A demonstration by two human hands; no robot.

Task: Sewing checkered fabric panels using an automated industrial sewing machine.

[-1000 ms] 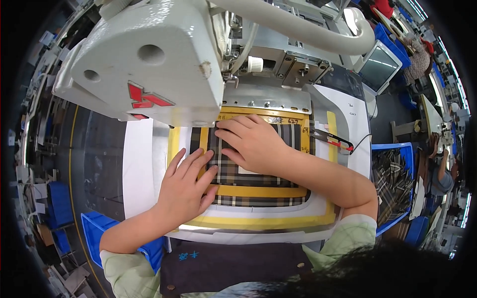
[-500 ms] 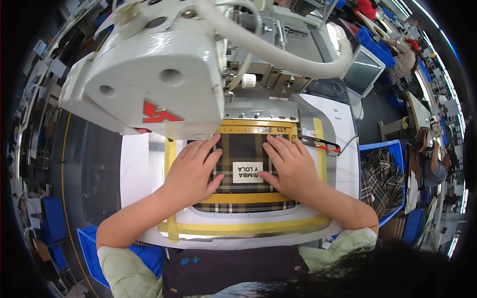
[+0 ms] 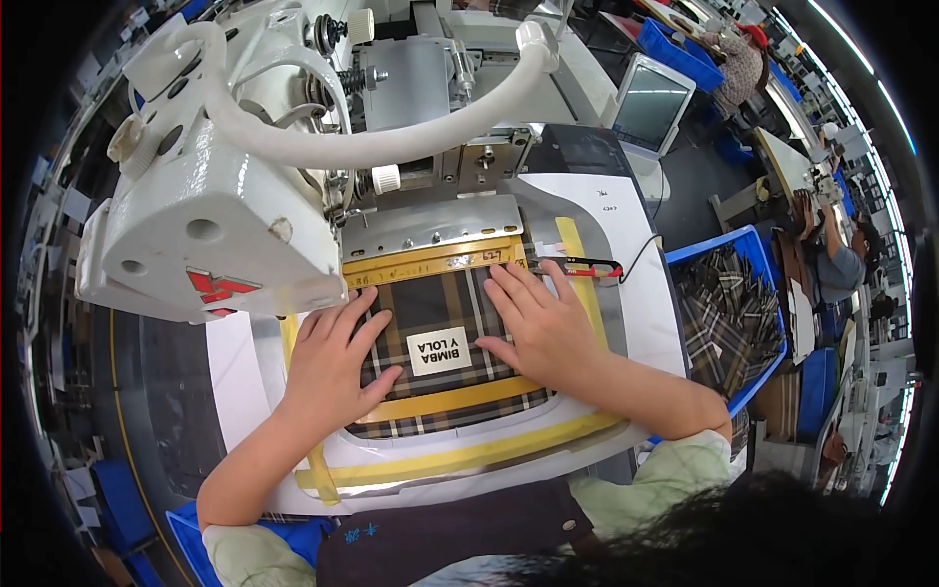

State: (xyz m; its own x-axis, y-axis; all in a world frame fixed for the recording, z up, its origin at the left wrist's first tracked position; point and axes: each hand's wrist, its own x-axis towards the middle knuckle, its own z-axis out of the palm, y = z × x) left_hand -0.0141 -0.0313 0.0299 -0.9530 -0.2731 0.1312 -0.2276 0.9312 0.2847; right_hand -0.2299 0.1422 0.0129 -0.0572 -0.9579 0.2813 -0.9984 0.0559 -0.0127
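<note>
A dark plaid cloth (image 3: 435, 303) lies flat inside a yellow clamp frame (image 3: 445, 398), with a small cream label (image 3: 437, 352) on its middle. My left hand (image 3: 337, 357) rests on the left side of the cloth, fingers stretched out toward the frame's far bar. On the other side my right hand (image 3: 548, 328) lies spread, its fingertips by that far bar and its thumb just beside the label. Neither hand grips anything. A white sewing machine head (image 3: 210, 235) stands beyond my left hand. Its needle area is hidden.
A black and red slim tool (image 3: 592, 267) with a cord lies right of the frame. White sheets and yellow tape (image 3: 469, 457) surround the frame. At right stands a blue bin (image 3: 773, 338) of plaid pieces. A screen (image 3: 653, 103) and co-workers (image 3: 738, 73) are farther back.
The whole view has turned and shifted, so the machine and frame appear farther left and tilted. My right thumb has come off the label's edge. Both hands stay on the cloth.
</note>
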